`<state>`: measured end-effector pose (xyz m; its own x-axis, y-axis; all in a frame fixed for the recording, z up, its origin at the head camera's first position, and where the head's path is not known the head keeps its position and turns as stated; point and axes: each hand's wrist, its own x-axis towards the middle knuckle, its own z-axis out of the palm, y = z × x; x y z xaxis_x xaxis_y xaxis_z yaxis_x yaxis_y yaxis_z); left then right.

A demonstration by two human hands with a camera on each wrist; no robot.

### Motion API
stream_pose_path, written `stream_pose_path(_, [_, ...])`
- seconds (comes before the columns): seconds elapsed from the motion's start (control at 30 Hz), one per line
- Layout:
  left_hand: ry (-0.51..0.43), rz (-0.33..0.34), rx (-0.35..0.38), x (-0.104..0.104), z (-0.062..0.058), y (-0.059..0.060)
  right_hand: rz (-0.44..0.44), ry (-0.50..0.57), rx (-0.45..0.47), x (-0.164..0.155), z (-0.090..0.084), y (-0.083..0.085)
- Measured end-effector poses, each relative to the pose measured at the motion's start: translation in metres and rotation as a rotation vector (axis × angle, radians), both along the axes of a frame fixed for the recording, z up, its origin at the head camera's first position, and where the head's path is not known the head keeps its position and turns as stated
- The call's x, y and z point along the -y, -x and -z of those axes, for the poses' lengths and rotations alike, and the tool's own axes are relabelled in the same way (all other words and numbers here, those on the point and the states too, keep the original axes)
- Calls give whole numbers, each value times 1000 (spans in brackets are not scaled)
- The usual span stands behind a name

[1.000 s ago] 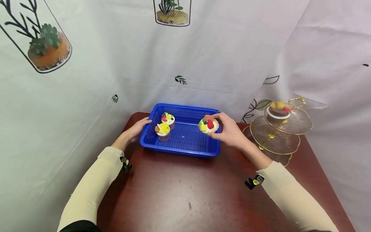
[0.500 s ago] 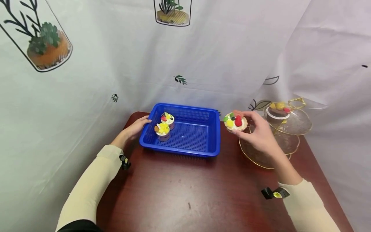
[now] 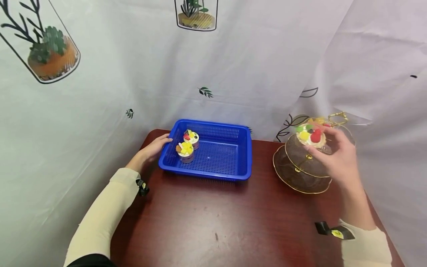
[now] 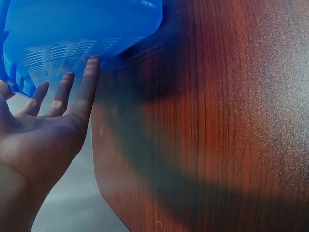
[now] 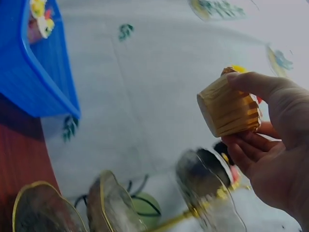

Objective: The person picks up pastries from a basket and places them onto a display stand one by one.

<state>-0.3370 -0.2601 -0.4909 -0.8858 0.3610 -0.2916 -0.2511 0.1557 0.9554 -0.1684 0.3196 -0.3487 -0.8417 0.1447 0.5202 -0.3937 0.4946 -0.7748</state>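
Note:
My right hand (image 3: pixel 341 155) pinches a cupcake (image 3: pixel 310 135) by its pleated paper cup, in front of the tiered stand (image 3: pixel 301 189) at the right. White cream, a strawberry and yellow and green fruit pieces top it. Seen from the right wrist, the cupcake (image 5: pixel 229 108) is tilted, its gold cup between thumb and fingers. At the left, my left hand (image 3: pixel 155 146) holds the rim of a blue plastic basket (image 3: pixel 203 175). The left wrist view shows long fingers (image 4: pixel 87 89) against the basket's outer wall. Two fruit-topped cups, one yellow (image 3: pixel 186 157) and one mixed (image 3: pixel 195 144), stand inside on the left.
Another dessert in a dark cup (image 5: pixel 205 169) sits on the stand's top tier, mostly behind my right hand in the head view. The stand has clear, gold-edged plates. A brown wooden table (image 3: pixel 213 218) meets a printed white cloth (image 3: pixel 253 74) behind.
My right hand has carried the cupcake from over the basket's right side rightward to the tiered stand. The left hand has stayed at the basket's left rim.

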Motion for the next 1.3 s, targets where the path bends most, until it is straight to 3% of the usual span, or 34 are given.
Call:
stream_pose_path(0.2, [-6, 4, 3, 1, 1, 1, 197, 101, 92, -28, -2, -8])
stream_pose_path(0.33, [-20, 3, 5, 1, 2, 1, 231, 191, 93, -46, -4, -9])
stream_pose_path(0.63, [-19, -3, 8, 1, 0, 1, 388, 129, 197, -74, -11, -13])
stream_pose_path(1.0, [-21, -5, 16, 3, 1, -1, 416, 83, 305, -90, -4, -8])
stream_pose_path(1.3, [-35, -6, 17, 2, 4, 0, 329, 38, 303, -97, -1, 3])
